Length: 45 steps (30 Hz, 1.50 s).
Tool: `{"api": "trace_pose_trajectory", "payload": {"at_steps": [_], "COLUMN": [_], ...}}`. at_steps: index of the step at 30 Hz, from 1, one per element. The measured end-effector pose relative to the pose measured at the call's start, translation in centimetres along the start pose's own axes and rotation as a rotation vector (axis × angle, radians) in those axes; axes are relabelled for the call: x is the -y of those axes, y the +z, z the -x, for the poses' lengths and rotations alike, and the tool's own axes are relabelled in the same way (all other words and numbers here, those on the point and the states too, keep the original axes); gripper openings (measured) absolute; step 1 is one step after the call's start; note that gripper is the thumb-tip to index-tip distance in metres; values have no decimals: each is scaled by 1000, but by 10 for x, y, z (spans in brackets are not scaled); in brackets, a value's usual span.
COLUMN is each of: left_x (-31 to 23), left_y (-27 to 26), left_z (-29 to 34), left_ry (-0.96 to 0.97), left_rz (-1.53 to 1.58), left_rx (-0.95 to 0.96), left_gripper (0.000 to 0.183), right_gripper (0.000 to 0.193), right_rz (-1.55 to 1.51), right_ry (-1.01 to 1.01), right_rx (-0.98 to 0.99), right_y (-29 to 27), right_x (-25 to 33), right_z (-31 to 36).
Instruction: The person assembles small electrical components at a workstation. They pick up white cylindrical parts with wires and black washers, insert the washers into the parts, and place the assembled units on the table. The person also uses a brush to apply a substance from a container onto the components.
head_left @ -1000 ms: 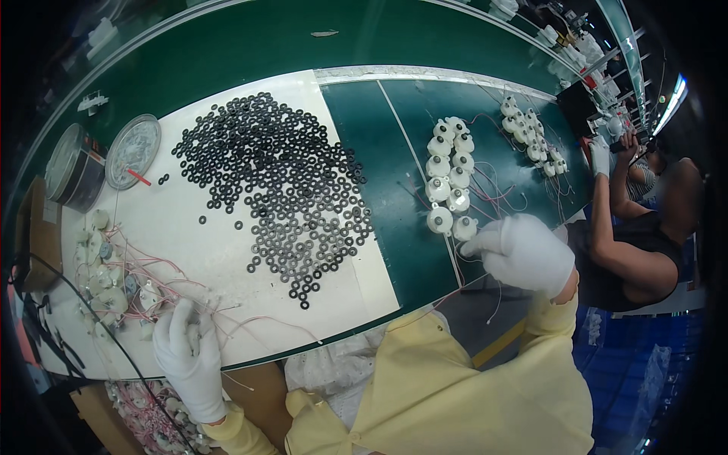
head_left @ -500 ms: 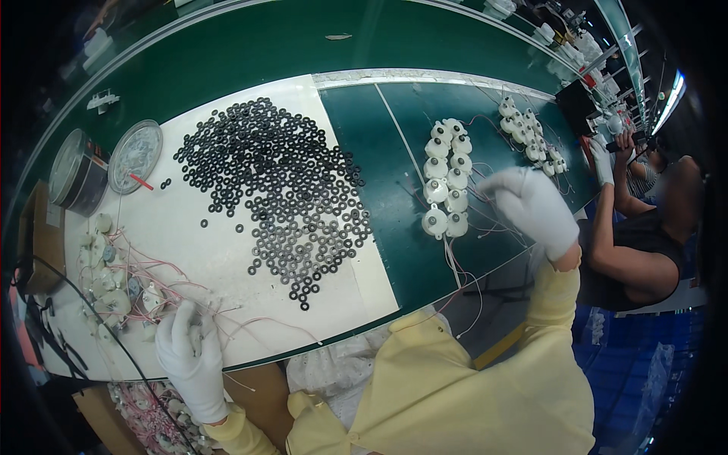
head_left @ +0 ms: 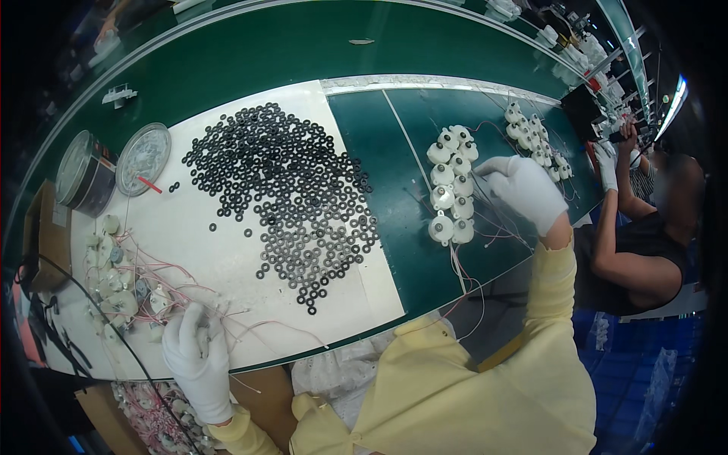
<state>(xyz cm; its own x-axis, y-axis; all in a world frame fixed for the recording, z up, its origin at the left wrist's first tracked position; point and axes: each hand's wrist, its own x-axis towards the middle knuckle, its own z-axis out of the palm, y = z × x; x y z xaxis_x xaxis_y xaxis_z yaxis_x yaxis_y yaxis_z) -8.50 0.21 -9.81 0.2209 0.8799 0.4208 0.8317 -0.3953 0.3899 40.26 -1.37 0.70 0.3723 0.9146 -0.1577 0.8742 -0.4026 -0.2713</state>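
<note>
My right hand, in a white glove, reaches over the green part of the bench. Its index finger is stretched out, its tip close beside a cluster of white round motors with dark centres, and I see nothing held. Whether the fingertip touches a motor I cannot tell. Thin wires from the motors run under and below the hand. My left hand, gloved too, lies at the bench's near edge, palm up, fingers loosely curled and apart. Beside it is a jumbled pile of wired motors.
Many black rings spread across the white sheet. At the left stand a clear tub, its lid and a cardboard box. A second motor group lies at the far right, near a co-worker.
My right hand has moved up and left, closer to the motor cluster, and its index finger now points out. My left hand stays by the pile. The whole view has shifted slightly.
</note>
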Motion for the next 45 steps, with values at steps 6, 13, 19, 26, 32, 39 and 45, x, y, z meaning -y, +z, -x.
{"api": "trace_pose_trajectory", "payload": {"at_steps": [6, 13, 19, 26, 32, 39, 45], "left_x": [-2, -3, -9, -9, -6, -1, 2], "left_y": [1, 2, -10, -7, -9, -4, -5], "left_z": [-2, -3, -9, -17, -8, -11, -3], "left_ry": [15, 34, -10, -25, -13, 22, 40], "left_rz": [-13, -15, 25, 91, 76, 121, 101], "left_rx": [-2, -30, -23, -16, -121, -113, -144], "left_gripper": [35, 38, 35, 26, 29, 29, 27], "right_gripper": [39, 34, 25, 30, 56, 47, 39], "right_rz": [69, 95, -117, -177, 95, 470, 506], "right_ry": [91, -124, -181, -454, -946, -856, -807], "right_rx": [-183, -163, -244, -128, -153, -61, -25], "right_y": [3, 9, -14, -54, 12, 117, 116], "right_x": [-20, -21, -3, 120, 298, 403, 417], "right_z": [-20, -33, -15, 6, -18, -66, -91]}}
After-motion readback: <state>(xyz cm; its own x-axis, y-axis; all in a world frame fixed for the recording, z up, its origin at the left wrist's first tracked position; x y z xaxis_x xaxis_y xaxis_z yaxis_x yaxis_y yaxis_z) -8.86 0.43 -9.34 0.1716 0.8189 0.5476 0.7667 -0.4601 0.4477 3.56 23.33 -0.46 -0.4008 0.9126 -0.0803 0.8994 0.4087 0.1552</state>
